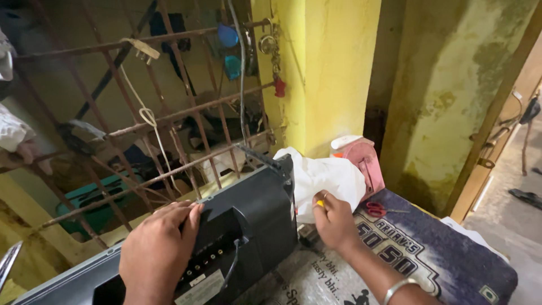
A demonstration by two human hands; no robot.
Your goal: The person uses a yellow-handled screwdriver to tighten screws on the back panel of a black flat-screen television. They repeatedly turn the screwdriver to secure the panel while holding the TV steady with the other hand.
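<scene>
Left hand (158,248): palm down, fingers spread and pressed on the top edge of the grey TV set (248,226); bracing it, not wrapped round anything.
Right hand (334,219): fingers pinched shut on a small yellow-handled tool (320,203), only the yellow tip shows; held at the right edge of the TV set, just under the white cloth (327,178).
Hands: apart, one on each side of the set's back panel.
TV set: grey casing, back side facing the camera, tilted and leaning toward the window grille (169,113); bottom rests on the table surface, lower centre of view.
Back panel: row of small round sockets near the left hand, black cable (232,265) plugged in and hanging down.
White cloth: crumpled, lies behind the right edge of the set, against the pink box (366,161).
Scissors (378,210): red handles, flat on the printed mat (429,248), just right of the right hand.
Mat: dark, large printed lettering, covers the table to the right.
Bangle (402,287): metal, on the right wrist.
Grille: rusty bars, white cord (148,116) knotted on it, red and blue bits hanging near the top.
Wall (333,73): yellow, stained, behind the cloth and box.
Far left: another person's hand (31,153) and white sleeve beyond the grille, well apart.
</scene>
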